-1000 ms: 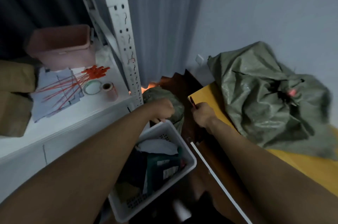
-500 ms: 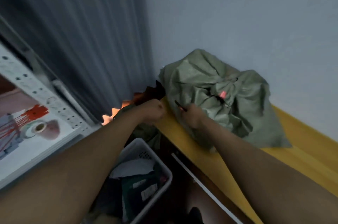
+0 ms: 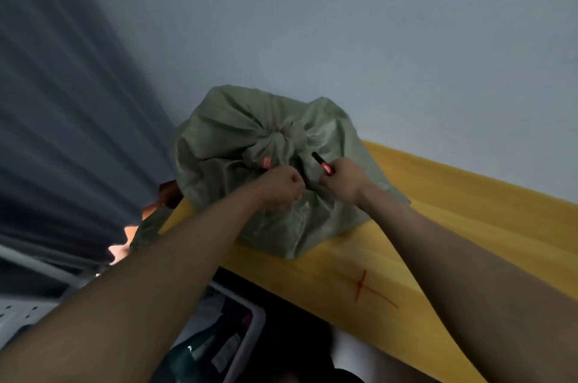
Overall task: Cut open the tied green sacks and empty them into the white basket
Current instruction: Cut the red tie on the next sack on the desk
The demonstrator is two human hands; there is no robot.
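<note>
A tied green sack [image 3: 219, 145] sits on the yellow table [image 3: 438, 226] against the wall, its neck bunched into a knot with a red tag [image 3: 266, 162]. My left hand [image 3: 283, 185] is a fist on the sack just below the knot and grips the fabric there. My right hand [image 3: 342, 179] holds a black cutter with a red label [image 3: 322, 163], its tip pointing at the knot. The white basket [image 3: 255, 320] stands on the floor below the table edge, with dark packets inside. My left arm hides part of it.
A grey curtain [image 3: 72, 132] hangs at the left. Another green sack [image 3: 147, 227] lies low beside the table's left end. A white shelf [image 3: 18, 310] shows at the bottom left. A red cross [image 3: 362, 288] is drawn on the table.
My view has swung right and up, from the shelf and basket to the sack on the table. Both hands moved up from the basket's rim onto the sack's knot.
</note>
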